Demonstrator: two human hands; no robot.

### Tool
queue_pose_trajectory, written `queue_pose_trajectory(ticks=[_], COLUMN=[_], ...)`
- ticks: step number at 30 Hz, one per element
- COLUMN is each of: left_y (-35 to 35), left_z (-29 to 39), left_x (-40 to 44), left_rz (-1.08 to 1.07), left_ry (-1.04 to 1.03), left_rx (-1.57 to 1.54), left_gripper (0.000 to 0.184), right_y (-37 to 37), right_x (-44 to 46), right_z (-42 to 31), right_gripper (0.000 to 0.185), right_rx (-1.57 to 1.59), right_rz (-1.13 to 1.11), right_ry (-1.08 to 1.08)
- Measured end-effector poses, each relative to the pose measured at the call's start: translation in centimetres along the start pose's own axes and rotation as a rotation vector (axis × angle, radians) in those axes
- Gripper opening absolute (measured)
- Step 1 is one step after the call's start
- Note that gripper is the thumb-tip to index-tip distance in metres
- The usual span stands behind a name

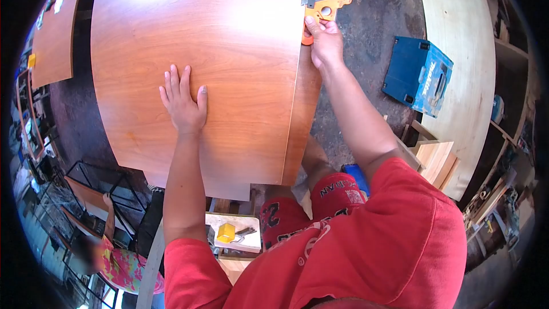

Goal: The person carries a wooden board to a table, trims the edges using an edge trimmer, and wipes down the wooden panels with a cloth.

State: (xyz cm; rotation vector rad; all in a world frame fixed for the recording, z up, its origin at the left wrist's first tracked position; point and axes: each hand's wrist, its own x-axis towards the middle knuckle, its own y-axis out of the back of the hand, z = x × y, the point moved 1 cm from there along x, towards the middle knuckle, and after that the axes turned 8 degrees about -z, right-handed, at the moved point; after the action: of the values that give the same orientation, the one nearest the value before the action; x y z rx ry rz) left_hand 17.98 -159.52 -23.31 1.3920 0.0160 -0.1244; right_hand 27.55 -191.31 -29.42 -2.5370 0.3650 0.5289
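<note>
On the red shorts (337, 193), the letters "DAN" can be read; other print is only partly legible. The left hand (186, 106) is laid palm down, fingers spread and nothing gripped, on a glossy reddish-brown board (240, 103), by whose right side a strip of a second board (305, 109) is shown. Off to the right, a blue case (420, 74) is marked "makita". Farther up, well apart from the left hand, the right hand (327, 46) is closed on the near end of an orange tool (318, 11), held at the board's right edge. Its flat body is pierced by a round hole and crossed by a dark bar.
</note>
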Motion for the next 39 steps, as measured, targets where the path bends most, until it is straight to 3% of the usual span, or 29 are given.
queue_pose_trajectory(ticks=[11,20,25,28,31,33,35,39], left_y=[0.0,-0.2,-0.5,-0.6,-0.3,0.2,0.1,0.4], left_z=[-0.1,-1.1,-1.2,-1.4,-4.9,-8.8,-14.0,-16.3], left_x=[0.0,-0.2,-0.3,-0.3,-0.8,-2.0,-4.1,-6.0], left_rz=[0.011,-0.047,0.022,0.059,0.109,0.159,0.079,0.055], left_ry=[-0.001,0.041,-0.004,-0.051,-0.147,0.033,0.284,0.260], left_rx=[0.012,-0.013,-0.020,-0.082,-0.211,0.016,0.179,0.151], left_gripper=[0.056,0.058,0.057,0.057,0.055,0.056,0.062,0.065], right_y=[0.8,0.6,1.2,-0.2,0.0,-0.6,-1.3,-0.3], right_x=[-0.4,-0.9,-0.8,-1.2,-0.4,-0.7,-1.4,-1.7], right_z=[2.1,2.8,3.1,2.2,2.0,1.4,1.2,2.1], right_gripper=[0.020,0.016,0.017,0.019,0.015,0.018,0.017,0.017], right_rx=[-0.005,-0.096,0.021,0.028,0.071,0.049,0.063,0.031], right_rz=[0.127,0.088,0.003,0.077,0.024,0.046,0.081,0.051], right_ry=[0.010,0.010,0.045,0.059,0.031,0.022,0.045,0.060])
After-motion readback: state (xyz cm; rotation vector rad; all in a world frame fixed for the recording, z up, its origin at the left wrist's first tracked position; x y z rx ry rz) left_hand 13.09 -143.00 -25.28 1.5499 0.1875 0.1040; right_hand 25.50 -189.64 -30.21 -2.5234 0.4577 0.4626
